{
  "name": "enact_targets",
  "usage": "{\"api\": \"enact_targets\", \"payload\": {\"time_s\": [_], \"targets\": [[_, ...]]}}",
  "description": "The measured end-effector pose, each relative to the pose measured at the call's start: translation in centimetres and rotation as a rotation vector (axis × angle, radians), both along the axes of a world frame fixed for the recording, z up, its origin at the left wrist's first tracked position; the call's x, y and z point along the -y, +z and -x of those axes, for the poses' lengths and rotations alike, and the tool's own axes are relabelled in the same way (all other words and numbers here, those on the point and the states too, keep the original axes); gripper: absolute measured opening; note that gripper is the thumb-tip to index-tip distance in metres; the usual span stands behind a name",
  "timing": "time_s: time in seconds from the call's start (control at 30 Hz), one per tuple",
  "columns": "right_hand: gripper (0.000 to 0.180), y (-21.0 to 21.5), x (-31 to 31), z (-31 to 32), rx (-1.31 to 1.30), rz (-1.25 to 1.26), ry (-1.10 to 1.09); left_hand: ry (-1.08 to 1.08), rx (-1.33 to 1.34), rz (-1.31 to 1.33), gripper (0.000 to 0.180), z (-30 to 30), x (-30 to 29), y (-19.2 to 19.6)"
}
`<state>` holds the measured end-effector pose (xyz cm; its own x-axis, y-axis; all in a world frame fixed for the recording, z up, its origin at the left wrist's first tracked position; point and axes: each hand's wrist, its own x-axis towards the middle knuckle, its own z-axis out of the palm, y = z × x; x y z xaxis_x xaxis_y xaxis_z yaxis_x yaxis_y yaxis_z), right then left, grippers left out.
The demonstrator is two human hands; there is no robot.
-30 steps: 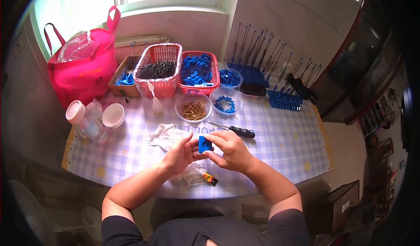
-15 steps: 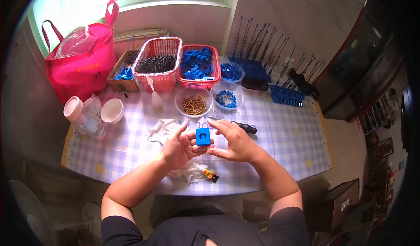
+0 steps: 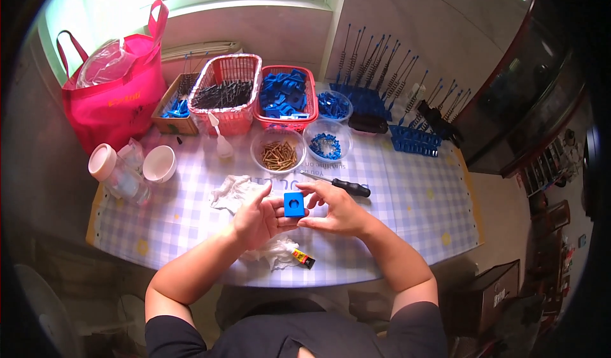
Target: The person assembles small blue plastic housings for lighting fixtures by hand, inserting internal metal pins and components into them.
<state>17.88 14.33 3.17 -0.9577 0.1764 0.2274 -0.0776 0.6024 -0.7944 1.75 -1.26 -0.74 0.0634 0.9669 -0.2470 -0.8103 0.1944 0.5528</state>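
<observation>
A small blue plastic block (image 3: 294, 204) with a round hole in its face is held between both hands above the checked tablecloth (image 3: 407, 205). My left hand (image 3: 256, 218) grips its left side with thumb and fingers. Fingertips of my right hand (image 3: 337, 210) pinch its right side. Just beyond my right hand lies a black-handled screwdriver (image 3: 342, 186). A crumpled white cloth (image 3: 237, 192) sits beside my left hand, and a small glue tube (image 3: 303, 258) lies near the table's front edge.
Two clear bowls hold brass screws (image 3: 279, 155) and small blue parts (image 3: 326, 147). Behind them stand a red basket of blue pieces (image 3: 285, 97), a basket of black parts (image 3: 224, 94) and blue racks with metal rods (image 3: 388, 97). A pink bag (image 3: 118, 97) and white cups (image 3: 159, 162) are at left.
Both hands have lifted the blue block slightly and turned it, so its face with the round hole now points up toward me.
</observation>
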Motion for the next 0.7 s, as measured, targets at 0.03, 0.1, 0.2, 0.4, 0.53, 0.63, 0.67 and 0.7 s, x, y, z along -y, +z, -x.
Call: {"api": "enact_targets", "payload": {"time_s": [0.03, 0.1, 0.2, 0.4, 0.53, 0.63, 0.67, 0.7], "targets": [[0.067, -0.1, 0.1, -0.1, -0.001, -0.009, 0.002, -0.001, 0.002, 0.002, 0.077, -0.1, 0.0, 0.0], [0.063, -0.1, 0.4, -0.2, -0.009, -0.026, -0.006, -0.014, 0.003, 0.026, 0.076, -0.3, 0.0, 0.3], [0.058, -0.1, 0.5, -0.2, -0.02, -0.081, -0.01, -0.031, 0.008, 0.005, 0.074, -0.4, 0.0, 0.3], [0.051, -0.1, 0.5, 0.0, -0.061, -0.1, -0.03, -0.066, -0.054, -0.052, 0.07, -0.1, 0.0, 0.7], [0.05, -0.2, 0.6, 0.0, -0.04, -0.028, -0.042, -0.079, -0.071, -0.068, 0.069, 0.1, 0.0, 0.6], [0.051, -0.2, 0.6, 0.0, -0.025, 0.011, -0.055, -0.072, -0.075, -0.072, 0.068, 0.1, 0.0, 0.7], [0.052, -0.2, 0.7, 0.1, -0.009, 0.035, -0.064, -0.072, -0.076, -0.073, 0.068, 0.2, 0.1, 0.6], [0.052, -0.2, 0.8, 0.1, -0.01, 0.035, -0.064, -0.069, -0.071, -0.059, 0.068, 0.2, 0.1, 0.5]]}}
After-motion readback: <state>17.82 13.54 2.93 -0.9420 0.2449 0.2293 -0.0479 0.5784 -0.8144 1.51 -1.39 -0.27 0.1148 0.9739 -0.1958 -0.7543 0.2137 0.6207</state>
